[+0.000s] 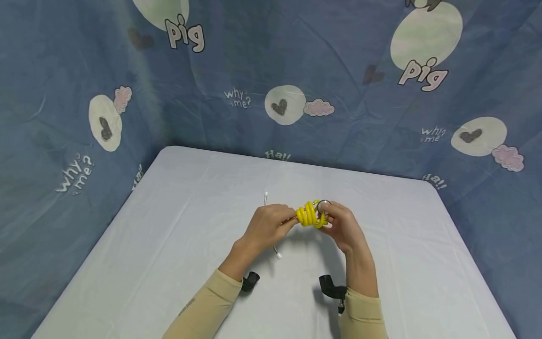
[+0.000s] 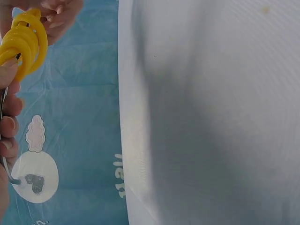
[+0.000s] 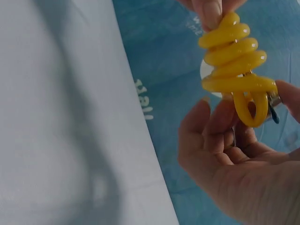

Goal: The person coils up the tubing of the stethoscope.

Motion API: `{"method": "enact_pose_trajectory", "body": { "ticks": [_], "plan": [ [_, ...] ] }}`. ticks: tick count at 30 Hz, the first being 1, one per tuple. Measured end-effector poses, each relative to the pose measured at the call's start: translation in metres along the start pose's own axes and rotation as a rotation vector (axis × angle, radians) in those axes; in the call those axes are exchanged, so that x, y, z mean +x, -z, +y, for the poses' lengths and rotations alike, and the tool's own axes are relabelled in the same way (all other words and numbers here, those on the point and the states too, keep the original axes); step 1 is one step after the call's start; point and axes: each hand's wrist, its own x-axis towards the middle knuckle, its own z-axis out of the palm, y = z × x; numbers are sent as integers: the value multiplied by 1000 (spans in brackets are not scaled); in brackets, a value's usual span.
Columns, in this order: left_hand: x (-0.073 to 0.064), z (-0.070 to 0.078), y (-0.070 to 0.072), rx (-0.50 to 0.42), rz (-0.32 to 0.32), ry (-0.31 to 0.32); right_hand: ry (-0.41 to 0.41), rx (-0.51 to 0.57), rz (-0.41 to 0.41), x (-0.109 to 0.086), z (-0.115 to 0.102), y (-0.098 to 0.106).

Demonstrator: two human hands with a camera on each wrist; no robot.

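A stethoscope is held up over the white table, its yellow tubing (image 1: 306,215) wound in several coils. My left hand (image 1: 268,225) grips the metal ear tubes at the left end of the coils. White ear tips (image 1: 279,256) stick out above and below that hand. At the other end, my right hand (image 1: 345,228) pinches the round metal chest piece (image 1: 324,206), with the thumb on its face. In the right wrist view, a loop of tubing (image 3: 251,115) hangs between the coils and the right hand's curled fingers (image 3: 194,122).
The white-covered table (image 1: 203,197) spreads out around both hands. Blue printed cloth (image 1: 271,61) hangs behind it and along the sides. Black wrist mounts (image 1: 332,287) jut inward from the sleeves, low over the table.
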Motion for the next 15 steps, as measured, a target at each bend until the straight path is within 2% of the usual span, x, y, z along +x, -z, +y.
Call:
{"method": "enact_pose_trajectory", "body": {
  "ticks": [7, 11, 15],
  "plan": [
    [7, -2, 1, 4, -26, -17, 40, 47, -10, -1, 0, -1],
    [6, 0, 1, 20, -44, 0, 53, 43, -15, -1, 0, -1],
    [1, 1, 2, 20, -34, 29, 47, 23, -40, 0, -1, -2]
  ]
}}
